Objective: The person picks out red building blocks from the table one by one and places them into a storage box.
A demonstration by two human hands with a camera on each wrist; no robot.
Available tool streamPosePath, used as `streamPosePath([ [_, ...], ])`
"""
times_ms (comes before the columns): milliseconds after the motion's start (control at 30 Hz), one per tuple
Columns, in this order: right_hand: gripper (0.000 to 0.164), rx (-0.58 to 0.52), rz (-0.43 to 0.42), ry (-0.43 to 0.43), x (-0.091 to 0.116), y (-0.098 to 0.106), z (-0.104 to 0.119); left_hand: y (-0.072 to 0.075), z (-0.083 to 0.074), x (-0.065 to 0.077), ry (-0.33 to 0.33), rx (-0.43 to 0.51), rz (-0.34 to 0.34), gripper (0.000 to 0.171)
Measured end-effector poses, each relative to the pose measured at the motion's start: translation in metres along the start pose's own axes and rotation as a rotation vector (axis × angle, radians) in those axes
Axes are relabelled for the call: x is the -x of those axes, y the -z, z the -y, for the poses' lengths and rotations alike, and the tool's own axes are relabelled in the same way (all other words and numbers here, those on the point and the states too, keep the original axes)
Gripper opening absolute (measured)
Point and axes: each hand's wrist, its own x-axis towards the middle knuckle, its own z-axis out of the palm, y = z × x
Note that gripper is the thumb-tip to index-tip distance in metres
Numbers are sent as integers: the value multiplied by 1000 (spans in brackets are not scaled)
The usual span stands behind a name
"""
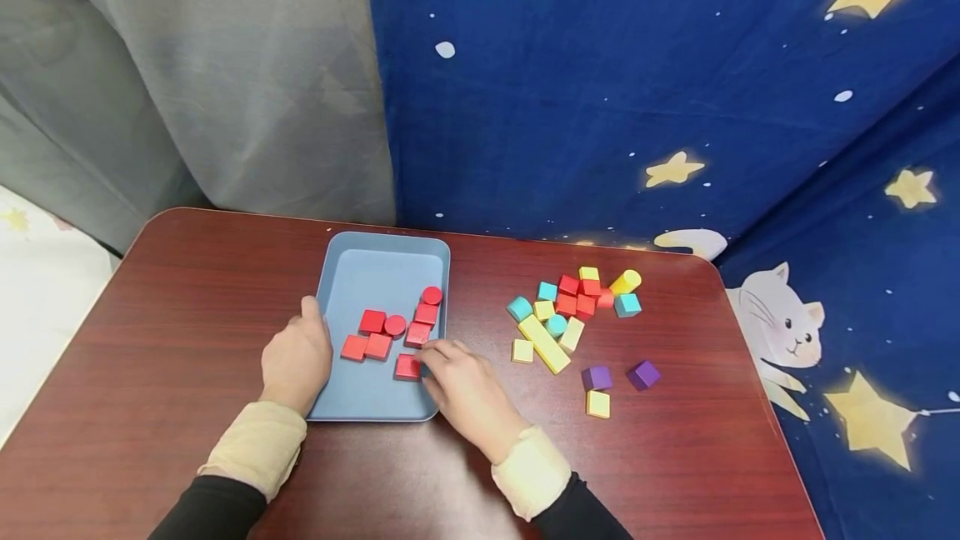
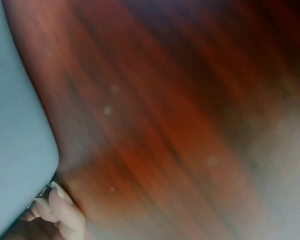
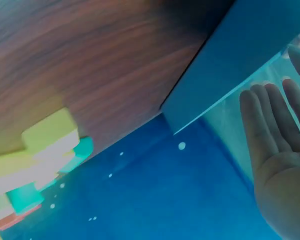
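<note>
Red blocks (image 1: pixel 377 347) are contained in the grey-blue tray (image 1: pixel 382 277) on the table (image 1: pixel 150 373), gripped at its left edge by the left hand (image 1: pixel 298 357). Over its right rim, the right hand (image 1: pixel 468 394) is held, fingers (image 3: pixel 254 117) loosely extended. Mixed blocks (image 1: pixel 543 344) are scattered rightward.

A shallow blue-grey tray (image 1: pixel 378 269), rectangular with rounded corners, lies open side up, its short sides near and far. The left hand (image 1: pixel 296 359) grips its left edge. Inside, toward the near and right parts, sit eight visible red blocks (image 1: pixel 378 346), six squarish and two round, some touching. The right hand (image 1: pixel 474 397) reaches over the right rim, fingertips extended beside the nearest squarish block; whether they touch it is unclear.
</note>
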Motion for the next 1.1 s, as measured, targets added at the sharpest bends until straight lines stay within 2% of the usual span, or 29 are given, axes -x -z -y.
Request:
streamPosePath([
  [267,25,6,-72,-48,12,16,-23,-2,-1,0,-21,-1,-25,17],
  [767,28,67,-150,-95,40,42,-73,3,-2,1,-6,-2,18,19],
  [900,30,81,-144,-140,43,48,-85,2,-2,1,-5,-3,16,18],
  [1100,37,93,-83,-269,45,56,-102,2,-2,1,-13,-8,6,18],
])
